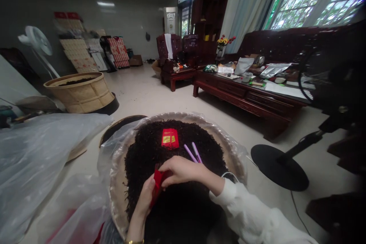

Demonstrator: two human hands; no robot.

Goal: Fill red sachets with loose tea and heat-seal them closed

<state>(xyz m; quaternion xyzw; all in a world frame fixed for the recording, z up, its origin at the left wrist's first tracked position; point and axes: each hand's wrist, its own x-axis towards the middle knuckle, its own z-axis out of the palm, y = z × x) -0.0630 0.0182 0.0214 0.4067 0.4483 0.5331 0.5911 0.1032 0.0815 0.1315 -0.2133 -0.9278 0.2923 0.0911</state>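
A wide round basket (116,183), lined with clear plastic, is heaped with dark loose tea leaves (148,148). Over the heap my left hand (145,200) grips a small red packet (158,185) from below. My right hand (181,170) pinches the packet's upper edge with closed fingers. A second red packet (170,138) with yellow print lies flat on the leaves farther back. To its right a pair of purple tongs (193,153) rests on the leaves, just beyond my right hand.
Clear plastic bags (37,160) pile up at the left. A bamboo tub (80,91) stands on the floor behind them. A black fan base (278,166) sits at the right. A long dark wooden table (243,91) with clutter runs along the right side.
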